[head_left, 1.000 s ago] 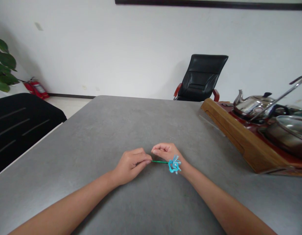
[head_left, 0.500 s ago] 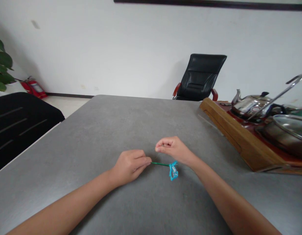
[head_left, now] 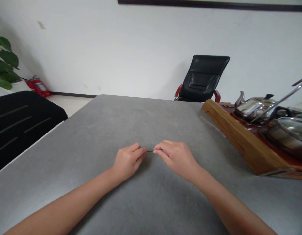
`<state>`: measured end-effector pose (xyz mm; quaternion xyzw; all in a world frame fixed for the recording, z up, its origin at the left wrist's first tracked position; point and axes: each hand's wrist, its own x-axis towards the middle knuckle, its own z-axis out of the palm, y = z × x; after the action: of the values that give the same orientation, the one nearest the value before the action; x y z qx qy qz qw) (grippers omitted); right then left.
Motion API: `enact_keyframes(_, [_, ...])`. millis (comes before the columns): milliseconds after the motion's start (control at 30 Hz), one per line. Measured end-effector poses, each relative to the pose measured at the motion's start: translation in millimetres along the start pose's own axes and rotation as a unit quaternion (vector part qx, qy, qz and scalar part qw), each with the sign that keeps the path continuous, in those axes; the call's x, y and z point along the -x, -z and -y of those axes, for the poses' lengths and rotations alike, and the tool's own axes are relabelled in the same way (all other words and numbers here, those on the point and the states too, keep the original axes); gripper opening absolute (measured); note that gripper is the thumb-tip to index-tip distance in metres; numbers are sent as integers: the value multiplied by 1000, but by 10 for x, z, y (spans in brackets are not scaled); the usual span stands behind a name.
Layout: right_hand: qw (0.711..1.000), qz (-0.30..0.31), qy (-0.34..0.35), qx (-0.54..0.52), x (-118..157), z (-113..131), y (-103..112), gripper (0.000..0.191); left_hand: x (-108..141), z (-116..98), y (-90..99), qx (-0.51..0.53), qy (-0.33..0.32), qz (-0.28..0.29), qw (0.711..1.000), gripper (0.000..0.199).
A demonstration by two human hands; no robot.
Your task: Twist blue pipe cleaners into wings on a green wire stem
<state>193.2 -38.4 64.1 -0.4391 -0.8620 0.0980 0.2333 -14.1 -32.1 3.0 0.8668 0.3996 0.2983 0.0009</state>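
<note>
A thin green stem [head_left: 150, 151] bridges the small gap between my two hands, just above the grey tabletop [head_left: 141, 124]. My left hand [head_left: 128, 160] pinches one part of it between thumb and fingers. From the other side, my right hand [head_left: 176, 158] has its thumb and fingertips closed on the same stem. The blue flower-shaped piece at the stem's end is out of sight; my right hand probably covers it, though I cannot tell for certain.
On the right stands a wooden tea tray [head_left: 229, 140] with a metal kettle [head_left: 256, 106] and a lidded pot [head_left: 290, 133]. Beyond the table are a black office chair [head_left: 202, 78], a dark mesh chair back [head_left: 25, 120], a fire extinguisher [head_left: 39, 86] and a leafy plant [head_left: 6, 58].
My right hand has gone from hovering apart to pinching the green stem. My left hand rose slightly with it. The blue flower piece, visible before, no longer shows.
</note>
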Motion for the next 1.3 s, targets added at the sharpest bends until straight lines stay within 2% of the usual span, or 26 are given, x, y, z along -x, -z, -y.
enact_keyframes(333, [992,26,0,122,82,174,-216,15,-6,38,-8,59,126,-8,990,21])
enact_keyframes(467, [993,26,-20,110,86,140,-325,15,-12,56,-17,96,140,-18,985,20])
enact_keyframes(667, [997,-7,-70,32,80,43,-444,14,-31,69,-19,128,157,-18,979,20])
enact_keyframes(867, [989,-19,-131,-72,37,-67,-529,13,-36,67,-21,142,135,-27,980,20])
enact_keyframes(1033, [968,-22,-172,-181,29,-196,-643,15,-24,65,-17,165,95,-34,981,19])
enact_keyframes(1300, [919,3,-135,-371,3,-382,-682,14,-18,50,4,190,9,-8,982,20])
